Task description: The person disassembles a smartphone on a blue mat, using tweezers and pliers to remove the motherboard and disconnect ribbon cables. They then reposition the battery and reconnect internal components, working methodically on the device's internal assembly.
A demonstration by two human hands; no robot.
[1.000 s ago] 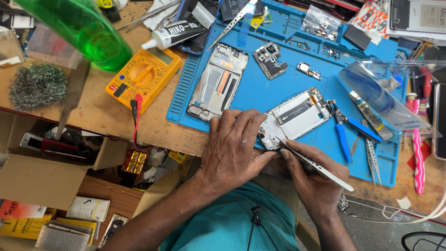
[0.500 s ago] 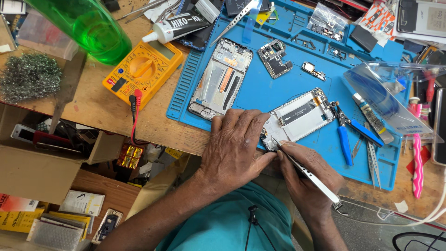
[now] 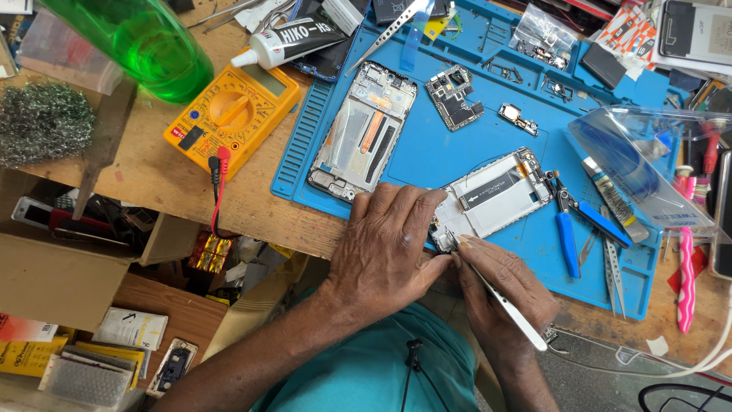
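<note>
An opened phone frame [image 3: 494, 200] lies tilted on the blue work mat [image 3: 427, 152], its near end at the mat's front edge. My left hand [image 3: 385, 248] rests flat by that near end, fingers pressing on the frame's corner. My right hand [image 3: 503, 294] grips metal tweezers [image 3: 499, 296] whose tips touch the frame's lower left corner beside my left thumb. A second, empty phone frame [image 3: 364, 130] lies further left on the mat. A small circuit board [image 3: 453, 97] sits above the middle of the mat.
A yellow multimeter [image 3: 232, 114] with red and black leads, a green bottle [image 3: 145, 42], a glue tube [image 3: 293, 42] and steel wool [image 3: 42, 122] sit left. Blue-handled pliers [image 3: 568, 221], more tweezers [image 3: 614, 263], a clear plastic case [image 3: 633, 164] and a pink tool [image 3: 685, 278] lie right. Open boxes stand below the bench.
The view has shifted slightly. My hands stay at the phone frame's near corner, with the tweezers tilted a little steeper.
</note>
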